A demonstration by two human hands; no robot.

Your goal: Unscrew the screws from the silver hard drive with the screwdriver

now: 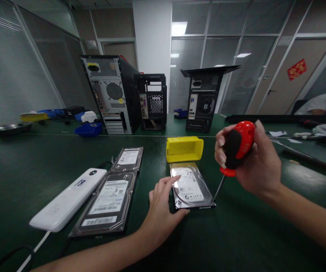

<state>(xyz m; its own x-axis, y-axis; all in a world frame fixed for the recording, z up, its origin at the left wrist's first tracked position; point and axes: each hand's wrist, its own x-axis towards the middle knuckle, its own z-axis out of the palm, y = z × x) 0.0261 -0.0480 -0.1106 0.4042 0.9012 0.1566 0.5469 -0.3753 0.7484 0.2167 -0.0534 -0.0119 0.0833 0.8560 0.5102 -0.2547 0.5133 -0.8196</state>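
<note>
A hard drive (190,187) lies label up on the green table in front of me. My left hand (164,200) rests at its left side, fingers apart, index fingertip over the label and thumb by the near edge. In my right hand (253,162) is a screwdriver (241,145) with a fat red and black handle, wrapped by the fingers. Its thin shaft slants down to the drive's near right corner; whether the tip sits in a screw is too small to tell. Just behind the drive stands a yellow plastic bin (185,149).
Two more hard drives (109,202) lie at left beside a white power bank (68,200) with a cable. Computer cases (114,94) stand at the back, with a blue bin (88,129) nearby. Tools and a long black bar lie at right. A person's white sleeve (319,104) shows far right.
</note>
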